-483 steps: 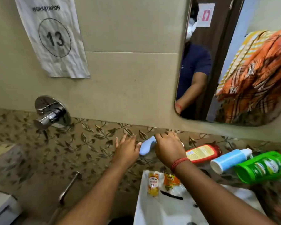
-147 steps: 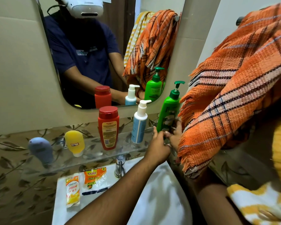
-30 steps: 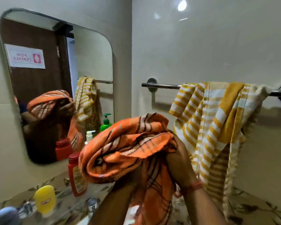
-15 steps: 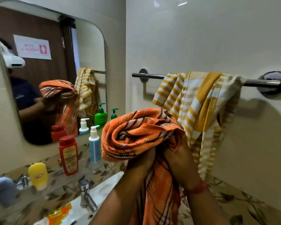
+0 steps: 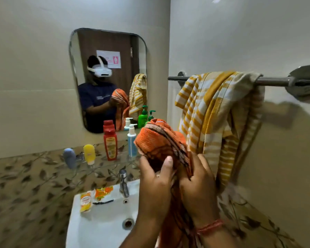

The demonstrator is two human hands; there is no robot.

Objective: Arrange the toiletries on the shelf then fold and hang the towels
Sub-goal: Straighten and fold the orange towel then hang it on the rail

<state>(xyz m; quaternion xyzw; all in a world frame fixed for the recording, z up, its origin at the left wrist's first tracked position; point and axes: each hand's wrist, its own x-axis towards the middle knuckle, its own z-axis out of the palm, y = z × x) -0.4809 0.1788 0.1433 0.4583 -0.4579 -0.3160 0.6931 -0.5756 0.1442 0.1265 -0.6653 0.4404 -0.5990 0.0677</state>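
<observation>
An orange checked towel (image 5: 157, 140) is bunched up in front of me, held over the basin. My left hand (image 5: 155, 183) and my right hand (image 5: 198, 187) both grip it from below, and its tail hangs down between my forearms. A yellow striped towel (image 5: 213, 119) hangs crumpled over the towel rail (image 5: 274, 81) on the right wall. On the glass shelf (image 5: 100, 164) stand a grey-blue tube (image 5: 69, 157), a yellow tube (image 5: 89, 153), a red bottle (image 5: 110, 140) and a blue pump bottle (image 5: 132, 140). A green pump bottle (image 5: 151, 114) peeks out behind the orange towel.
A white basin (image 5: 98, 226) with a tap (image 5: 123, 183) sits below the shelf. Two sachets (image 5: 95, 196) lie on its back rim. A mirror (image 5: 107, 77) hangs above the shelf and shows a person with a headset. Leaf-patterned tiles run along the lower walls.
The view has swung left and down, so the basin and mirror show more fully. My hands have kept hold of the orange towel and shifted their grip on the bundle.
</observation>
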